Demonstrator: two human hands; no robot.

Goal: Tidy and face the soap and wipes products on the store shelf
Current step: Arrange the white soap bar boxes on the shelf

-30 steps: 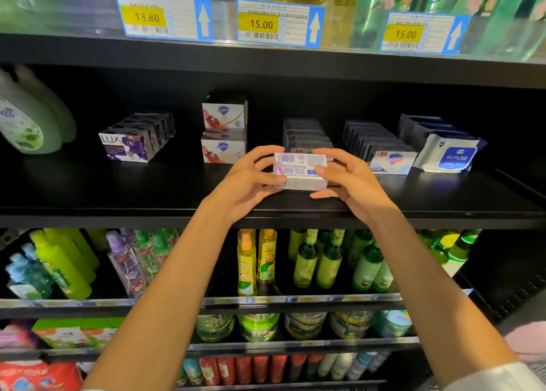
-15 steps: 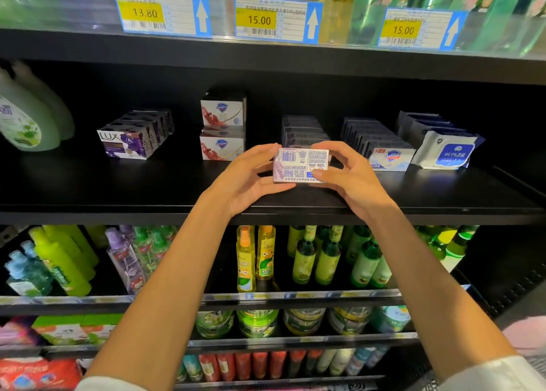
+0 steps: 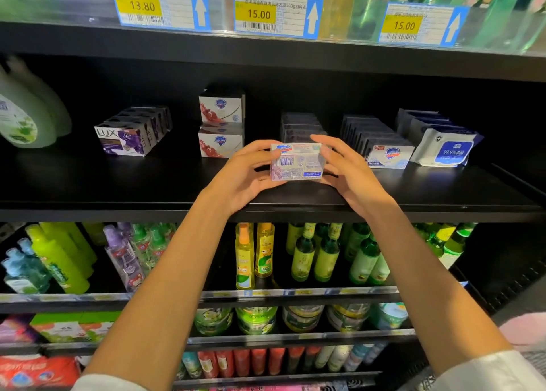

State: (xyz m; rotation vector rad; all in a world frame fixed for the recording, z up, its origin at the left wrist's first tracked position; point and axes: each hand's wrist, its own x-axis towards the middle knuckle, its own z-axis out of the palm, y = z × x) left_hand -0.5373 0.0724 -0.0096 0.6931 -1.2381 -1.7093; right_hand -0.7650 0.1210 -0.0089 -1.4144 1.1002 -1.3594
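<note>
While both hands curl round it, left hand (image 3: 246,175) at one end and right hand (image 3: 351,172) at the other, the small rectangular cardboard soap box (image 3: 297,161) sits in their grip above the black shelf (image 3: 147,183), just before a matching row. Since half a second ago it has tipped back, branded top showing.

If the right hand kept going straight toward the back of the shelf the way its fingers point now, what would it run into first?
Probably the row of dark soap boxes directly behind the held soap box. The right hand points up and inward toward that row, though depth is hard to judge, so the gap between them is unclear.
</note>
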